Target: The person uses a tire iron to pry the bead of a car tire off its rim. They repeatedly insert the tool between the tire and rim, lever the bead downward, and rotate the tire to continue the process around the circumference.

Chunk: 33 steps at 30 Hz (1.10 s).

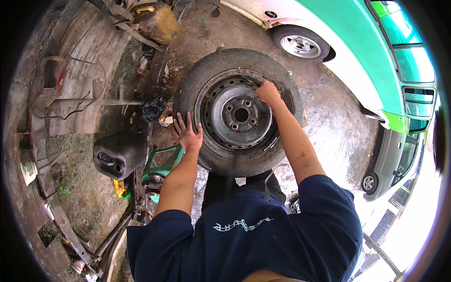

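A black car tyre (199,70) on a dark steel wheel rim (224,104) fills the middle of the view, just ahead of my legs. Several bolt holes ring the rim's round centre opening. My left hand (190,134) lies against the tyre's left sidewall, fingers spread. At the upper right of the rim, my right hand (268,92) is closed in a fist beside the tyre's inner edge. A dark edge shows by its fingers, but what they grip is hidden.
On the left are a green plastic stool (165,162), a black plastic tank (120,155), a crumpled black bag (153,109) and a dirty yellow jerrycan (159,24). A green and white van (350,51) stands at the right, with a grey car (392,157) behind it.
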### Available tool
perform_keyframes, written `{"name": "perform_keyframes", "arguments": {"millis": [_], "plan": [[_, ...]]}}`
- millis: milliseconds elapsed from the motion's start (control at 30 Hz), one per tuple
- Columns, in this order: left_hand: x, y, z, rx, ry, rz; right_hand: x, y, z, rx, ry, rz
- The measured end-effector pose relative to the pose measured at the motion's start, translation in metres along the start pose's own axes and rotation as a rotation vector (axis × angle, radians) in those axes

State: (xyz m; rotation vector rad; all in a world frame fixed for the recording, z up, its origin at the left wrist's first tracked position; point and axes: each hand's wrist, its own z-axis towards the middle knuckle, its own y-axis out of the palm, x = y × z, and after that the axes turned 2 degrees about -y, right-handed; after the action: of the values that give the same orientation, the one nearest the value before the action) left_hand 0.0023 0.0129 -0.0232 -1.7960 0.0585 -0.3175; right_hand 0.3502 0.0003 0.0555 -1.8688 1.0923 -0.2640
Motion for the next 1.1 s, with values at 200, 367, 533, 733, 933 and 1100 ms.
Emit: {"name": "perform_keyframes", "arguments": {"millis": [200,367,533,733,933,1100], "plan": [[0.0,0.001,0.0,0.043,0.011,-0.029,0.028,0.002,-0.014,0.047,0.111,-0.002],[0.0,0.0,0.0,0.023,-0.003,-0.065,-0.005,0.013,-0.011,0.021,-0.026,0.058],[0.001,-0.001,0.0,0.021,0.0,-0.035,-0.003,-0.01,-0.031,0.012,0.012,-0.094],[0.001,-0.001,0.0,0.021,-0.004,-0.009,0.006,-0.012,-0.048,0.048,-0.033,-0.106],[0.0,-0.002,0.0,0.01,0.001,-0.01,0.003,0.002,-0.077,0.146,-0.15,-0.19],[0.0,0.0,0.0,0.01,0.002,-0.022,-0.002,0.0,-0.066,0.144,-0.21,-0.201]]}}
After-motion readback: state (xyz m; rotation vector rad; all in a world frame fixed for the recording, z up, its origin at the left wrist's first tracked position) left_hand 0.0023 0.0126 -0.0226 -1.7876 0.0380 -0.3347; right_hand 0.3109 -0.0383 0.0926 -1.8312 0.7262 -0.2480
